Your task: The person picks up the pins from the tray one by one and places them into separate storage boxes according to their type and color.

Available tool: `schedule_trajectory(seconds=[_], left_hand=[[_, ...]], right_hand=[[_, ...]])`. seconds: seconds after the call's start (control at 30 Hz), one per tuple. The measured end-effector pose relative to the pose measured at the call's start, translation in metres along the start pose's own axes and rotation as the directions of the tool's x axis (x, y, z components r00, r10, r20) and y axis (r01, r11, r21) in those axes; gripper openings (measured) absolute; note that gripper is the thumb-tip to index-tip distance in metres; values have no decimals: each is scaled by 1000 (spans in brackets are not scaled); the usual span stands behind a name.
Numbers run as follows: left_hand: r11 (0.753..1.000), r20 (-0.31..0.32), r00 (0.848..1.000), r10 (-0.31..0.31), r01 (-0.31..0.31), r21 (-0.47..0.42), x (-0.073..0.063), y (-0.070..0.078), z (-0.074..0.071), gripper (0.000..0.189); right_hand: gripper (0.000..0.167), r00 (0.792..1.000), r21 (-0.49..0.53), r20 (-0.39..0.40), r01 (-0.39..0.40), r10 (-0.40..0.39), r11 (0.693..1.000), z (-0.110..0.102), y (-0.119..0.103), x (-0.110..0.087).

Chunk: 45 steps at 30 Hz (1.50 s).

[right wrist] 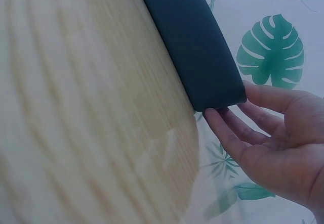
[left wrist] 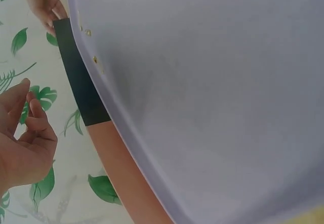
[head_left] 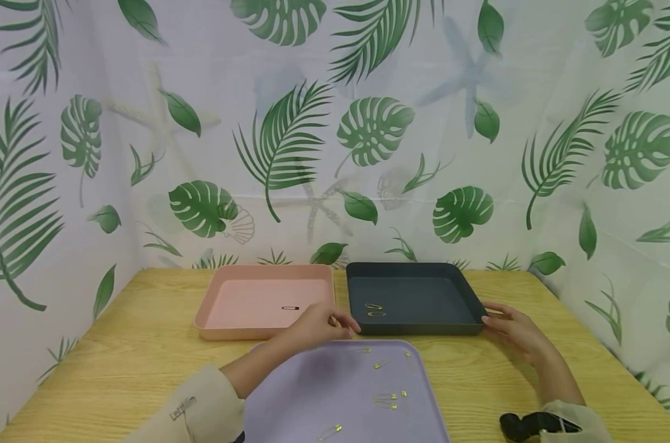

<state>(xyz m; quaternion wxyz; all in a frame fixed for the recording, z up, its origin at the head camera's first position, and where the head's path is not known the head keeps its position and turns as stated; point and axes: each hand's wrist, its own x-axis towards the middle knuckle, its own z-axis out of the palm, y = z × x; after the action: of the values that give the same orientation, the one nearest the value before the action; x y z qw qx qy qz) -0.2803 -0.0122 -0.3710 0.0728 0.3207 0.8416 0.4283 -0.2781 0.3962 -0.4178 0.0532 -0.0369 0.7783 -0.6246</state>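
Observation:
My left hand [head_left: 319, 325] hovers over the gap between the pink tray [head_left: 224, 334] and the dark blue-grey tray [head_left: 418, 329], thumb and fingers bent close together. In the left wrist view the left hand [left wrist: 28, 138] shows its fingertips near each other; I cannot tell whether a small pin is between them. My right hand [head_left: 514, 332] touches the dark tray's right front corner with fairly straight fingers, also seen in the right wrist view at the tray's end [right wrist: 217, 82]. Several gold safety pins [head_left: 386, 401] lie on the lavender tray [head_left: 290, 394].
Two gold safety pins [head_left: 375, 314] lie in the dark tray, and one black safety pin [head_left: 290, 307] lies in the pink tray. The trays stand on a wood-grain table [head_left: 119, 369]. A leaf-printed curtain [head_left: 290, 227] hangs behind and at both sides.

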Motion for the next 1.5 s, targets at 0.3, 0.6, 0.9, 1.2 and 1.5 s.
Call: schedule_trajectory(seconds=[0.3, 0.6, 0.9, 1.2, 1.5], left_hand=[[1000, 62, 998, 12, -12, 6, -32, -6, 10, 7], [999, 119, 993, -27, 30, -19, -65, -15, 24, 11], [996, 120, 992, -34, 44, -75, -97, -16, 35, 9], [998, 88, 995, -54, 56, -24, -105, -12, 42, 15], [999, 107, 994, -35, 37, -14, -104, -10, 41, 14]], right_hand=[[61, 1000, 4, -5, -5, 5, 1000, 2, -1, 0], [63, 1000, -20, -3, -14, 14, 1000, 2, -2, -1], [64, 1000, -27, 3, -17, 17, 999, 1, 0, -1], [62, 1000, -33, 3, -9, 10, 999, 0, 1, 0], [64, 1000, -32, 1, -20, 21, 999, -2, 2, 1]])
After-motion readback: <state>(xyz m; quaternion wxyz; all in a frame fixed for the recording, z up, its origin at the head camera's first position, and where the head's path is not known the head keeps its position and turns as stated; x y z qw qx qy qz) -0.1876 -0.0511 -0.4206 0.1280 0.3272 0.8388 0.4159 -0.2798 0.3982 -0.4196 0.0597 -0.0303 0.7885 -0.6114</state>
